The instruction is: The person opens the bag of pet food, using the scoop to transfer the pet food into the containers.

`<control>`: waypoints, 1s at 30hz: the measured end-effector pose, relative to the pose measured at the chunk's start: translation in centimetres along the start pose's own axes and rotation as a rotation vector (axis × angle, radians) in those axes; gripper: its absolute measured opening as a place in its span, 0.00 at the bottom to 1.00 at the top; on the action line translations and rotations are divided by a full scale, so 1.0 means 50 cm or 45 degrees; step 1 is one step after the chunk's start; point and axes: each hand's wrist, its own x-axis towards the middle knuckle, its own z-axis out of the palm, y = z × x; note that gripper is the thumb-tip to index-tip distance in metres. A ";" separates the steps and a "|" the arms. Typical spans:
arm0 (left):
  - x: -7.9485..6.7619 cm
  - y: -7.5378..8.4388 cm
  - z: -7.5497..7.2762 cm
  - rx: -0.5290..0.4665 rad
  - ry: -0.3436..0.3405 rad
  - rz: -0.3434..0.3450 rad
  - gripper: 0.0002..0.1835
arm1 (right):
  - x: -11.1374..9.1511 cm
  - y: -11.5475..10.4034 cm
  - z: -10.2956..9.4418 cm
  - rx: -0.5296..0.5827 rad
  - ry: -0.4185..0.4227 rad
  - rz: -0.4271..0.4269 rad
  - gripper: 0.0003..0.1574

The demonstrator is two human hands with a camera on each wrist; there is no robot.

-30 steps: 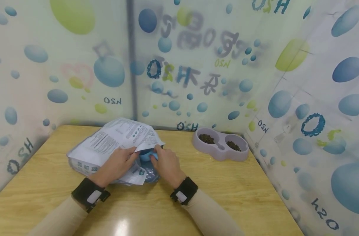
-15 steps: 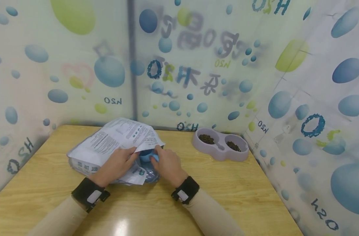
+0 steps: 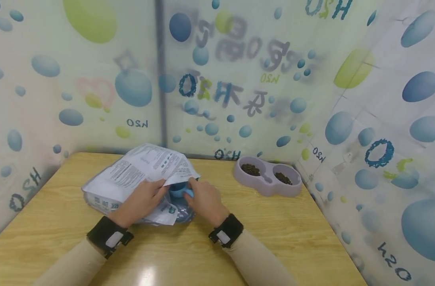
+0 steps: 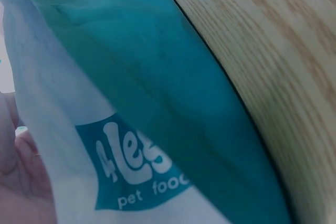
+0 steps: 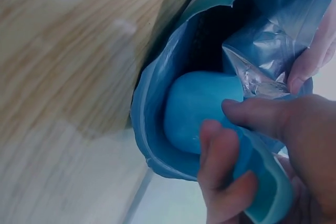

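A white and teal pet food bag [image 3: 131,169] lies on the table, its torn mouth facing right. My left hand [image 3: 141,201] grips the edge of that mouth; the printed side of the bag [image 4: 152,77] fills most of the left wrist view. In my right hand [image 3: 206,202] is a blue scoop [image 5: 197,111], its handle pinched between thumb and fingers. The scoop's cup sits just inside the bag's opening, beside a crinkled clear inner lining [image 5: 270,48]. What the cup holds is hidden, and the inside of the bag is dark.
A lavender double pet bowl [image 3: 264,189] stands at the back right, with brown kibble [image 3: 251,169] in both hollows. Patterned walls enclose the wooden table [image 3: 274,234] at the back and sides.
My right hand has shifted slightly right and down, and the scoop's handle has turned a little with it. The left hand and the bag stay almost where they were.
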 end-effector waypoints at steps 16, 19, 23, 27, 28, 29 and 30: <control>-0.003 0.004 -0.004 -0.001 -0.008 -0.001 0.29 | -0.003 0.010 -0.012 -0.015 0.005 -0.046 0.17; -0.005 0.004 -0.004 -0.006 -0.004 0.004 0.29 | -0.003 0.013 -0.014 -0.022 0.003 -0.051 0.17; -0.006 0.003 -0.004 -0.011 -0.002 0.010 0.29 | -0.003 0.019 -0.015 -0.019 -0.003 -0.053 0.16; -0.006 0.002 -0.004 -0.019 -0.004 0.005 0.29 | -0.003 0.024 -0.018 -0.004 -0.017 -0.046 0.16; -0.005 0.001 -0.004 -0.023 -0.005 0.004 0.29 | -0.003 0.025 -0.019 -0.004 -0.021 -0.044 0.16; -0.004 0.001 -0.004 -0.027 -0.005 0.002 0.29 | -0.003 0.025 -0.020 -0.004 -0.026 -0.041 0.16; -0.004 0.000 -0.004 -0.031 -0.006 0.004 0.28 | -0.003 0.025 -0.022 -0.002 -0.032 -0.038 0.16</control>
